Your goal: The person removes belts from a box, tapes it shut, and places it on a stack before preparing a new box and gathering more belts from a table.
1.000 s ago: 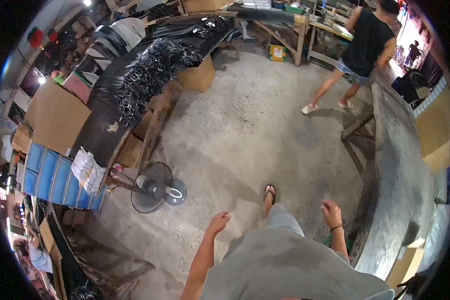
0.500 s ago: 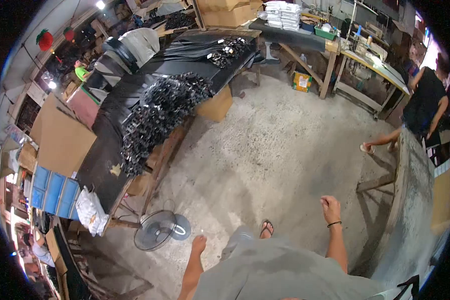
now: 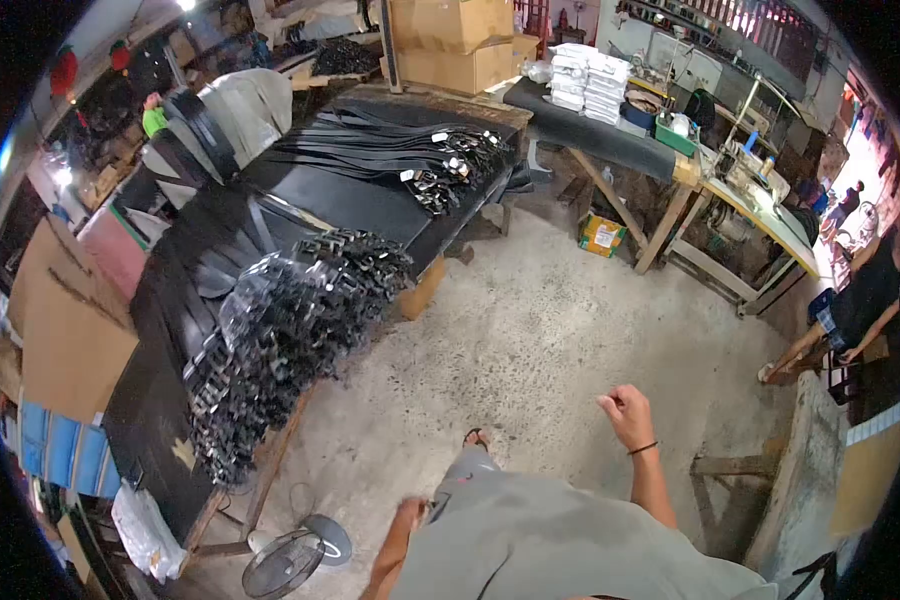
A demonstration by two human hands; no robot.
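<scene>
My right hand [image 3: 630, 418] is held out over the concrete floor, fingers curled in a loose fist with nothing visible in them. A dark band circles that wrist. Low by my left side, my left hand [image 3: 407, 515] is slightly blurred, its fingers curled and partly hidden; no object shows in it. Neither hand touches the worktable. Nearest on the left is a large heap of black belts with shiny buckles [image 3: 300, 330], piled on the long black-topped table [image 3: 160, 390]. Farther along it lie more black belts [image 3: 360, 145], buckles at the right end.
A standing fan [image 3: 285, 562] is beside the table at lower left. Cardboard boxes [image 3: 450, 45] and white packets [image 3: 585, 85] stand at the back. A sewing machine table [image 3: 760, 220] is at right, with a person [image 3: 865, 300] near it. A wooden bench [image 3: 785, 480] borders the right side.
My view has moved forward, bringing the belt heap closer and the fan lower in view. My left hand has drawn back against my side. The person at right has bent lower.
</scene>
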